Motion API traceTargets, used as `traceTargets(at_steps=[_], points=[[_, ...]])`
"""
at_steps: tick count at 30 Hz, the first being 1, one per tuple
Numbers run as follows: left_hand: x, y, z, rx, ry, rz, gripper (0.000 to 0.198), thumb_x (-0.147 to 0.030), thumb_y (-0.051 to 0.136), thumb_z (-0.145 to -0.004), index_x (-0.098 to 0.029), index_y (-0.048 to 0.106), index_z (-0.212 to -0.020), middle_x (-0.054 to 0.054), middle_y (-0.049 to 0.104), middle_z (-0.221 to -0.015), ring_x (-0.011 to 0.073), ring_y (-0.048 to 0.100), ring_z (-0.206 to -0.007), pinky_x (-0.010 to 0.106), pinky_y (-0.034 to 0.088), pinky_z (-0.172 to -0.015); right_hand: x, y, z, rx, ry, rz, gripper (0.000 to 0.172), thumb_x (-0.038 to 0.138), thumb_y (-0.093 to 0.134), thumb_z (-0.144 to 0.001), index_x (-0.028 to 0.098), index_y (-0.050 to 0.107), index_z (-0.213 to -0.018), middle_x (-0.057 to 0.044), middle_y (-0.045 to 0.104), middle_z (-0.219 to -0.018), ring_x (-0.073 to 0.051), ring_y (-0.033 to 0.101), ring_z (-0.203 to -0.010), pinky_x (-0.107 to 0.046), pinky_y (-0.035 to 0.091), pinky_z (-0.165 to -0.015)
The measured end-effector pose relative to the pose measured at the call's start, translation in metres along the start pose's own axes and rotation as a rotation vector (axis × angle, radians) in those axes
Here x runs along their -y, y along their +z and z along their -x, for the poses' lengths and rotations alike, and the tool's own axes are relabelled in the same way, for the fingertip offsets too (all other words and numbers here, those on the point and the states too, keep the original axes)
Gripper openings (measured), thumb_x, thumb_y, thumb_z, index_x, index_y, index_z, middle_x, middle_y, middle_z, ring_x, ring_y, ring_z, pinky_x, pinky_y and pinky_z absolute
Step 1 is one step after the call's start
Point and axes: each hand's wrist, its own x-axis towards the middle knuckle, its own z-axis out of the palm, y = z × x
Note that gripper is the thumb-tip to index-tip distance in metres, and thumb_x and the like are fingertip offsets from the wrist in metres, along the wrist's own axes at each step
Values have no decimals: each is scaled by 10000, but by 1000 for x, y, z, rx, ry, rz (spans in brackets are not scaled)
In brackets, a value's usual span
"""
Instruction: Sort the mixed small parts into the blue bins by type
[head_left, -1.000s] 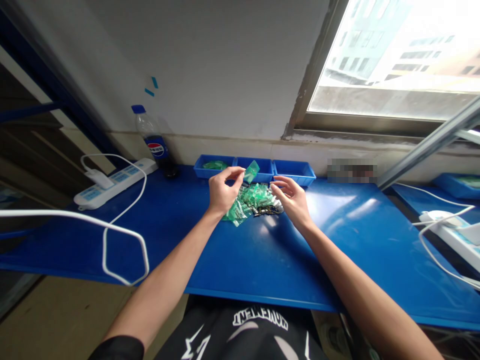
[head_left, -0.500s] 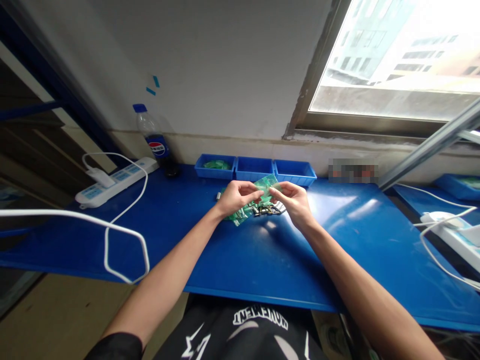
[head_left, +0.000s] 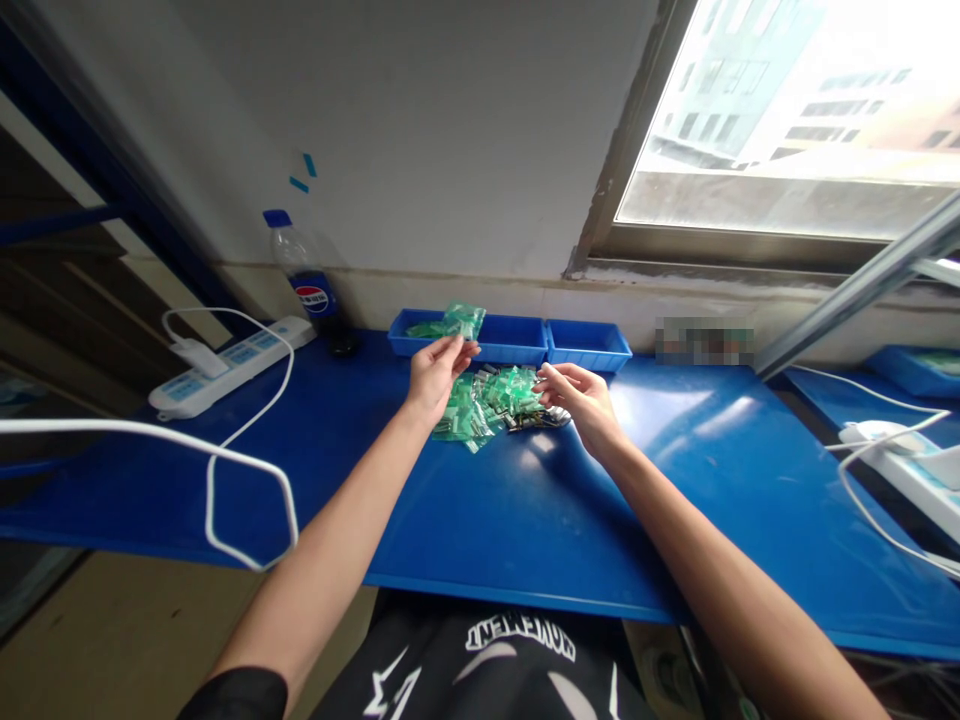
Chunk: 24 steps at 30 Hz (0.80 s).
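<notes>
My left hand (head_left: 435, 375) pinches a small green translucent plastic bag (head_left: 465, 318) by its lower edge. The bag is held up in front of the left blue bin (head_left: 405, 345), where more green bags (head_left: 425, 329) lie. Over the right side of a pile of green bags (head_left: 480, 400) hovers my right hand (head_left: 585, 400), its fingers loosely bent and apart, with nothing visible in them. Small dark and metallic pieces (head_left: 536, 420) lie beside the bags, partly covered by them and too small to name.
Two more blue bins (head_left: 517, 350) stand in the row against the wall. A cola bottle (head_left: 311, 290) and a white power strip (head_left: 232, 365) are at the left, with a white cable (head_left: 289, 490) looping over the table. Another power strip (head_left: 907, 470) lies at the right.
My left hand has moved left and away from the right hand, carrying a green bag toward the left bin. My right hand has let go of the bag and stays over the pile.
</notes>
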Motion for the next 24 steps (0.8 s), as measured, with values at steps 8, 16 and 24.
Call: traceTargets(at_steps=[8, 16, 24], points=[[-9, -21, 2, 207, 392, -1011, 197, -327, 762, -798, -208, 829, -939, 95, 808, -1068, 315, 739, -1080, 422, 542, -1049, -1, -1, -1, -21, -14, 21, 388, 584, 792, -826, 206, 771, -908, -50, 747, -812, -147, 624, -662, -274, 498, -622], [-12, -12, 19, 271, 340, -1391, 359, -314, 713, -799, -251, 807, -1139, 63, 797, -1153, 318, 744, -1086, 394, 580, -981, -2, -1, -1, -17, -13, 2, 384, 587, 789, -827, 210, 775, -898, -45, 739, -806, -144, 615, -655, -278, 492, -619], [-9, -15, 14, 131, 389, -1368, 256, -247, 661, -848, -182, 820, -1038, 110, 809, -1043, 289, 757, -998, 348, 571, -968, -1, -1, 0, -8, -17, 2, 397, 601, 775, -834, 208, 771, -895, -44, 741, -807, -145, 619, -651, -282, 500, -630]])
